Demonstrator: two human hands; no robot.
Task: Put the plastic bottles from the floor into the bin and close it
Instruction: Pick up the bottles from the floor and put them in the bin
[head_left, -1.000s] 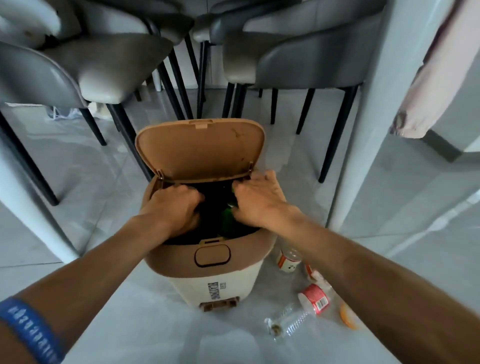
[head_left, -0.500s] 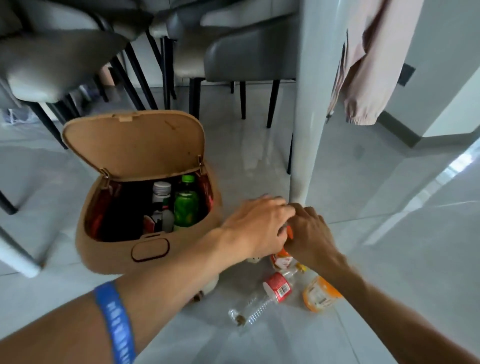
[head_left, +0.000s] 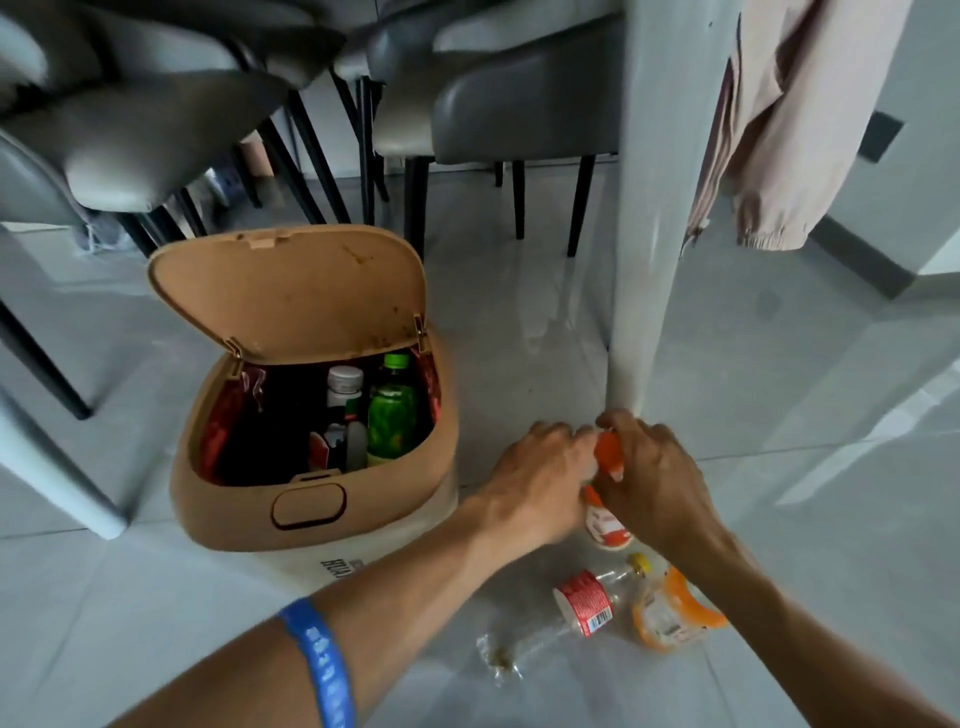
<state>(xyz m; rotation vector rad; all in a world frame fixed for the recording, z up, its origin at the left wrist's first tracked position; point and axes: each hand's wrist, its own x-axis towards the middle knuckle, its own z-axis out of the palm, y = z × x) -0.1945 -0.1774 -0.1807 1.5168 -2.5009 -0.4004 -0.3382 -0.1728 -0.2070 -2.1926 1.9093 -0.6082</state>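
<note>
Both hands (head_left: 597, 478) around orange-capped bottle (head_left: 605, 525), beside bin (head_left: 311, 499)

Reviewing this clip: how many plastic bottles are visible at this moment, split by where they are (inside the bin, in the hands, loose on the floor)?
Inside the open bin: 2, a green bottle and a white-capped bottle; more may be hidden.
In the hands: 1, an orange-capped bottle held by left hand and right hand.
Loose on the floor: 2, a clear red-label bottle and an orange-label bottle.
Total: 5
</note>
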